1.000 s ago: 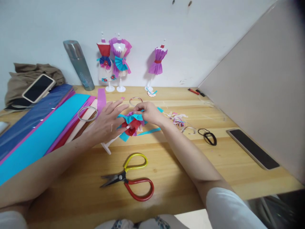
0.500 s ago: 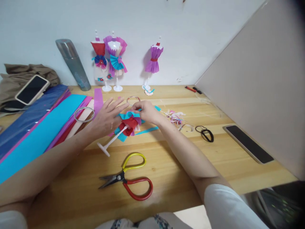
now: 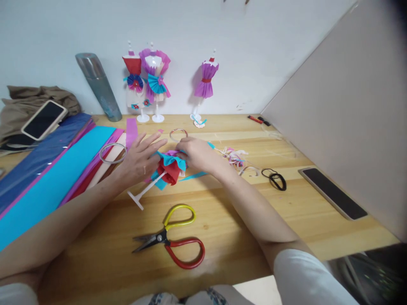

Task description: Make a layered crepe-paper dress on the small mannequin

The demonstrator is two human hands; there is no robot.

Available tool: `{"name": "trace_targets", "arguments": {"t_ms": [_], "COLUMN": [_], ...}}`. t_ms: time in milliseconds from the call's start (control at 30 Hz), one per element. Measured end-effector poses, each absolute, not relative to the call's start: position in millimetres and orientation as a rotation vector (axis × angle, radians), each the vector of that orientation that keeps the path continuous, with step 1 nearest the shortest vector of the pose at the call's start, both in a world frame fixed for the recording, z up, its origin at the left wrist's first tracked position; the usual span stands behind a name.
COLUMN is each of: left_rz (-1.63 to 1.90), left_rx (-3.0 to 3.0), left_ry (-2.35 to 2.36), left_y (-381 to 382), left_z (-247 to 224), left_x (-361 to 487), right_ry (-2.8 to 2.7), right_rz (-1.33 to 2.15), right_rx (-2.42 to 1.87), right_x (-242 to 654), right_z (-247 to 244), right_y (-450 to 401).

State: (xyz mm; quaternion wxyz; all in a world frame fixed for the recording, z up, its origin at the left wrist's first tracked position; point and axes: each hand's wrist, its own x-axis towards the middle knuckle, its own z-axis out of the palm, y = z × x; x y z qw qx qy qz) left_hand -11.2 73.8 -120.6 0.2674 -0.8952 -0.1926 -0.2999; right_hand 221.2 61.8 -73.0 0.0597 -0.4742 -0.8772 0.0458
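Note:
A small white mannequin stand (image 3: 149,188) lies tilted, its base toward me, wearing a dress of ruffled turquoise, red and purple crepe paper (image 3: 171,169). On its left side is my left hand (image 3: 140,159), fingers stretched and spread; it touches the turquoise paper, and its thumb is mostly hidden. From the right, my right hand (image 3: 199,154) has its fingers bent closed on the upper part of the paper dress; the fingertips are partly hidden. A turquoise paper strip (image 3: 193,176) trails out beneath my right wrist. Scissors (image 3: 165,237) with yellow and red handles lie slightly apart in front.
Three dressed mannequins (image 3: 206,80) stand along the wall beside a leaning flask (image 3: 100,87). Coloured paper sheets (image 3: 47,178) with a silvery ring (image 3: 112,153) cover the left. Paper scraps (image 3: 233,156), black hair ties (image 3: 276,180) and a phone (image 3: 332,192) lie to the right.
My right hand has shifted slightly and turned over the top of the dress. The mannequin has rolled a little, with its base slightly further left. My left hand stays spread beside it.

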Motion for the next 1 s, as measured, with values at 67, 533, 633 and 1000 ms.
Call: {"name": "trace_targets", "arguments": {"t_ms": [67,533,633,1000], "left_rz": [-0.831,-0.932,-0.928,-0.911], "left_rx": [-2.422,-2.533,-2.573,-2.481], "left_ry": [-0.536,-0.55,-0.516,-0.453], "left_y": [73.4,75.9,76.7,73.1], "left_z": [-121.7,-133.4,-135.9,-129.7], "left_x": [-10.5,-19.2,-22.4,-22.1], "right_ry": [-2.751,-2.864,-2.874,-2.845], "right_rz": [0.038,-0.197,-0.217,-0.095], "right_rx": [-1.473,-1.591,-1.57,-1.522], "right_x": [218.5,214.9,218.1,227.1], "right_z": [-66.9,-52.4,-55.2,-63.8], "right_y": [55.8,41.4,45.1,59.9]}}
